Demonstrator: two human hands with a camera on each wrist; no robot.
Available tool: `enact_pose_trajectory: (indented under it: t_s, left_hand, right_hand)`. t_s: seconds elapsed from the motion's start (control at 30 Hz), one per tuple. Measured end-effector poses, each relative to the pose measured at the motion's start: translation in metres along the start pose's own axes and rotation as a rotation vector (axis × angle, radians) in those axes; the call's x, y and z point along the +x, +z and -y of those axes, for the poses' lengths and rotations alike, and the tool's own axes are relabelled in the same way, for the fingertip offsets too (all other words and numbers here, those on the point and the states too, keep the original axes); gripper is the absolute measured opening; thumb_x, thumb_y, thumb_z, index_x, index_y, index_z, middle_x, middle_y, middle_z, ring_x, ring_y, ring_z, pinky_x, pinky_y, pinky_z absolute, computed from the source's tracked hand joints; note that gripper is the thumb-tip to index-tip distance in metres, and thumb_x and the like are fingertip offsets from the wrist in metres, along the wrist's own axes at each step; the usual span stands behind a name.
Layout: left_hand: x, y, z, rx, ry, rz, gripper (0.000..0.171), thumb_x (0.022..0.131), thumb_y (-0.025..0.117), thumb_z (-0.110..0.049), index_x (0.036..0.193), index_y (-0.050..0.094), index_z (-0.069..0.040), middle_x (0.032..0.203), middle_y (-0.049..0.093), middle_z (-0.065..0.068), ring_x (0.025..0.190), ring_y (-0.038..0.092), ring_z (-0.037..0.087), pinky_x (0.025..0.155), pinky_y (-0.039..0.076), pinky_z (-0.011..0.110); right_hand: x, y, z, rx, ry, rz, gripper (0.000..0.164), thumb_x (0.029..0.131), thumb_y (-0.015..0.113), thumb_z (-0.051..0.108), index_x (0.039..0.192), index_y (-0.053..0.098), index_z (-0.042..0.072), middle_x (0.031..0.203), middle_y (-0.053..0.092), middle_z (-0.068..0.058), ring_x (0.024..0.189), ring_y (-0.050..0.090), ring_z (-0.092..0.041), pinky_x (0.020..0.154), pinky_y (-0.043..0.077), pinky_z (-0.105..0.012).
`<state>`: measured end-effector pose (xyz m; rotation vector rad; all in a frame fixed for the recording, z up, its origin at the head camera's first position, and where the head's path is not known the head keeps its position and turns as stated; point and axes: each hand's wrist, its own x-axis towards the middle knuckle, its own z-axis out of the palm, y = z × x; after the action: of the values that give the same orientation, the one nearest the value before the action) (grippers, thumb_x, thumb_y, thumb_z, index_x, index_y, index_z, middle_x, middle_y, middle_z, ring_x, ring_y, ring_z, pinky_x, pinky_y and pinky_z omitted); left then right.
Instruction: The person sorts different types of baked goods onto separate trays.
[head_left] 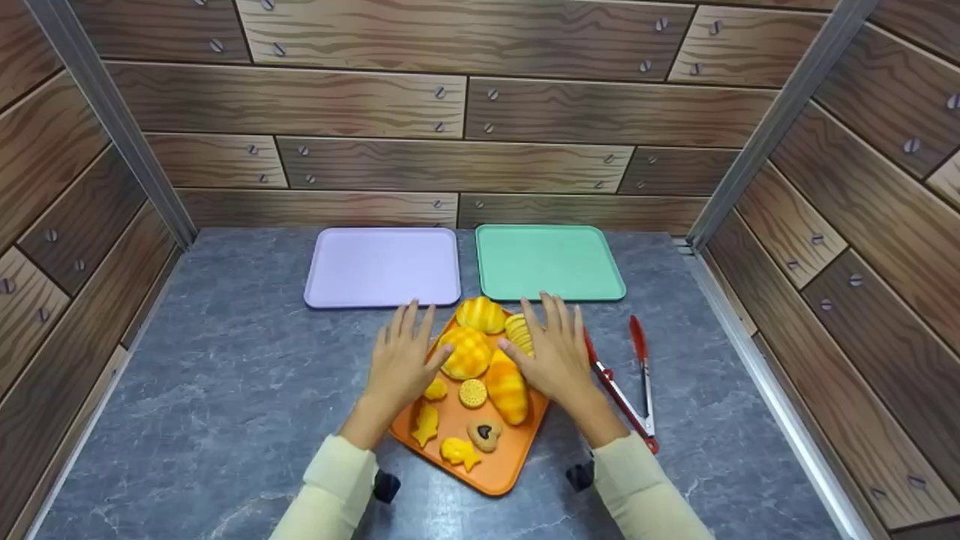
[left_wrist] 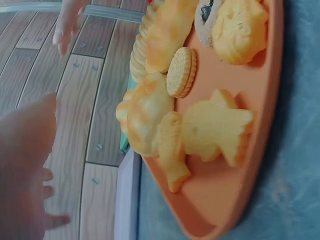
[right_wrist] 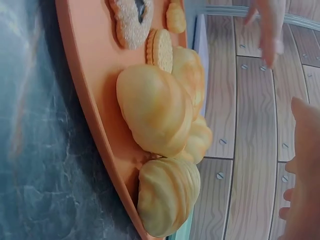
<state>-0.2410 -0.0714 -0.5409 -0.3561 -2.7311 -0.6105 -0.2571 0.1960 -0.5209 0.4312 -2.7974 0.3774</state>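
Note:
My left hand hovers with spread fingers over the left edge of an orange tray. Above its right edge, my right hand also has its fingers spread; neither holds anything. On the tray lie a round checkered bun, a long golden roll, a ridged bun and a striped roll, partly hidden by the right hand. Nearer me are a round biscuit, a heart-shaped cookie, a fish-shaped cookie and another yellow shaped cookie.
A purple tray and a green tray lie side by side behind the orange one. Red-tipped tongs lie spread apart to the right. Wood-patterned walls enclose the grey tabletop at the back and sides.

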Motion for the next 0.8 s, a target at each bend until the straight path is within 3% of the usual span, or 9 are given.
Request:
enact_pose_trajectory:
  t_s: [0.2, 0.43, 0.8]
  left_hand:
    - [-0.013, 0.006, 0.011, -0.153, -0.021, -0.040, 0.049, 0.098, 0.066, -0.020, 0.144, 0.055, -0.006, 0.139, 0.059, 0.018, 0.126, 0.058, 0.038, 0.102, 0.048, 0.055]
    - [-0.028, 0.025, 0.028, -0.317, -0.088, -0.060, 0.033, 0.096, 0.067, -0.009, 0.128, 0.067, -0.001, 0.122, 0.069, 0.016, 0.106, 0.068, 0.031, 0.091, 0.055, 0.046]
    - [-0.022, 0.054, 0.046, -0.517, -0.176, -0.040, 0.023, 0.095, 0.066, -0.004, 0.116, 0.072, 0.001, 0.110, 0.071, 0.015, 0.098, 0.067, 0.027, 0.086, 0.055, 0.044]
  right_hand:
    - [-0.013, -0.004, -0.008, 0.118, 0.076, 0.011, 0.074, 0.100, 0.048, 0.058, 0.158, 0.034, 0.014, 0.163, 0.025, -0.020, 0.148, 0.026, -0.042, 0.119, 0.021, -0.060]
    - [-0.034, -0.004, -0.029, 0.225, 0.189, 0.013, 0.072, 0.100, 0.056, 0.050, 0.156, 0.036, 0.010, 0.158, 0.031, -0.023, 0.143, 0.034, -0.042, 0.112, 0.031, -0.064]
    - [-0.066, -0.005, -0.067, 0.237, 0.335, -0.081, 0.062, 0.095, 0.069, 0.031, 0.142, 0.051, -0.004, 0.144, 0.045, -0.029, 0.131, 0.043, -0.048, 0.107, 0.036, -0.063]
